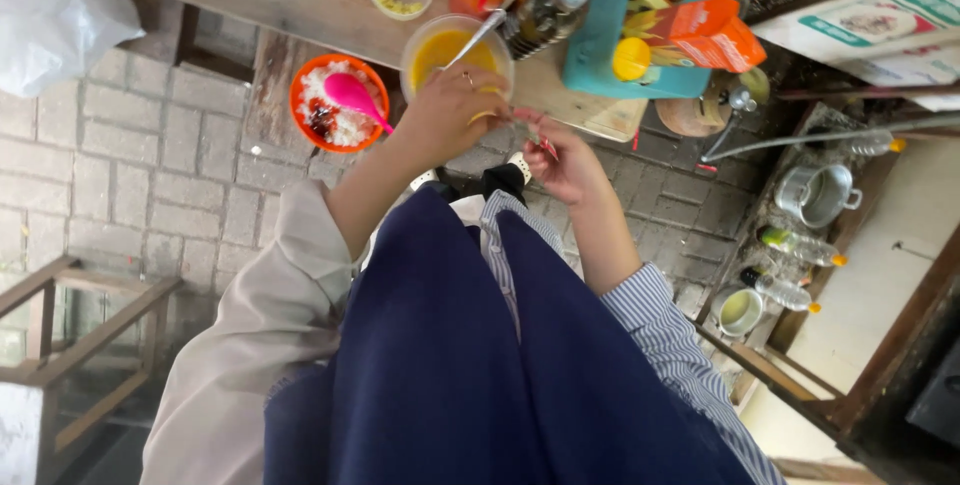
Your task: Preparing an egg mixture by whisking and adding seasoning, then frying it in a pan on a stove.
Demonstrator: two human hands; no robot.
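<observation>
Here, the person's left hand [440,120] curls around the near rim of a clear plastic bowl [455,50] of yellow liquid at the wooden table's [340,15] edge, a metal spoon [478,35] leaning inside it. The right hand [565,160] hangs just beside, below the table edge, fingers pinched on a small red-tipped object too blurred to name. Left of the bowl sits an orange bowl of rice [338,103] with a pink spoon [355,97]; to its right, a teal basket [640,40] with an orange carton [710,33].
</observation>
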